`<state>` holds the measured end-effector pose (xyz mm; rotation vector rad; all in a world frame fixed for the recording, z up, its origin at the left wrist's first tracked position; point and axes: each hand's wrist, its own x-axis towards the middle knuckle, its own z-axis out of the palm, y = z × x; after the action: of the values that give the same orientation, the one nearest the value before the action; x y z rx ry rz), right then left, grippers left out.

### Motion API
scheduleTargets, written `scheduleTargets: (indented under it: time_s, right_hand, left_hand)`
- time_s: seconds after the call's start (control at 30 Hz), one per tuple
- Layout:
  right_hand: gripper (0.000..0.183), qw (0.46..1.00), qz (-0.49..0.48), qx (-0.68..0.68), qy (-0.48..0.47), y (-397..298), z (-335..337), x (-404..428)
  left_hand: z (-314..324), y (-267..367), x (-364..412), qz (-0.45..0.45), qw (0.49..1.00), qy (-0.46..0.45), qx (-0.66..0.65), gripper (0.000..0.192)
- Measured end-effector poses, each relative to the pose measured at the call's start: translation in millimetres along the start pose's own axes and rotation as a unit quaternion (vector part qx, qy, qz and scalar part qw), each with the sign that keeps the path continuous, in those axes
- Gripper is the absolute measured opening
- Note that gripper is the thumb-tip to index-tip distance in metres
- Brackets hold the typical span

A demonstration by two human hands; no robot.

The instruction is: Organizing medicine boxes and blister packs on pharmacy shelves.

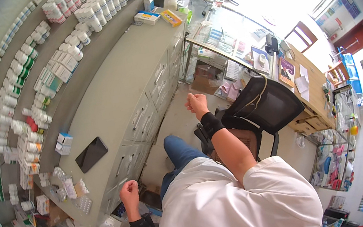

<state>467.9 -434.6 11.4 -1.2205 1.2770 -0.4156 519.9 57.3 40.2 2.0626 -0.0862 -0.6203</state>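
Note:
My right hand (pixel 196 104) is curled into a loose fist in front of me, over the floor. Nothing shows in it, and a black band wraps the wrist. Down at the left, my left hand (pixel 130 195) hangs beside the drawers of the grey cabinet (pixel 111 89). Its fingers are curled in with no object visible, and that wrist wears a black band too. On the cabinet top lie a dark smartphone (pixel 91 154), a small white and blue box (pixel 64 143), and a blister pack (pixel 83 204).
Stepped shelves behind the cabinet hold rows of white medicine bottles (pixel 92 19). A black mesh office chair (pixel 263 104) stands close to my right arm. Beyond it are a glass display counter (pixel 221 50) and a wooden desk (pixel 310 75). Medicine boxes (pixel 148 17) lie at the cabinet's far end.

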Motion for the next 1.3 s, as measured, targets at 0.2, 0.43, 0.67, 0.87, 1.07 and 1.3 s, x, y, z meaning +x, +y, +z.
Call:
scheduleTargets:
  time_s: [0.2, 0.43, 0.67, 0.87, 1.07, 1.3]
  right_hand:
    - [0.021, 0.994, 0.068, 0.075, 0.034, 6, 4, 76]
    - [0.020, 0.984, 0.140, 0.089, 0.071, 33, -4, 194]
    - [0.022, 0.974, 0.164, -0.071, 0.139, 116, -48, 338]
    - [0.035, 0.930, 0.134, -0.337, 0.059, 157, -82, 434]
    - [0.059, 0.869, 0.036, -0.493, -0.016, 193, -93, 523]
    - [0.058, 0.866, 0.030, -0.490, -0.099, 247, -94, 573]
  left_hand:
    - [23, 33, 43, 0.044, 0.999, 0.014, 0.012, 0.014]
    - [74, 65, 88, 0.022, 0.999, 0.000, 0.041, 0.017]
    - [147, 115, 116, -0.131, 0.986, -0.031, 0.097, 0.023]
    - [221, 157, 149, -0.180, 0.972, -0.069, 0.138, 0.024]
    - [279, 152, 189, -0.238, 0.947, -0.092, 0.198, 0.023]
    - [304, 181, 203, -0.112, 0.920, -0.158, 0.340, 0.025]
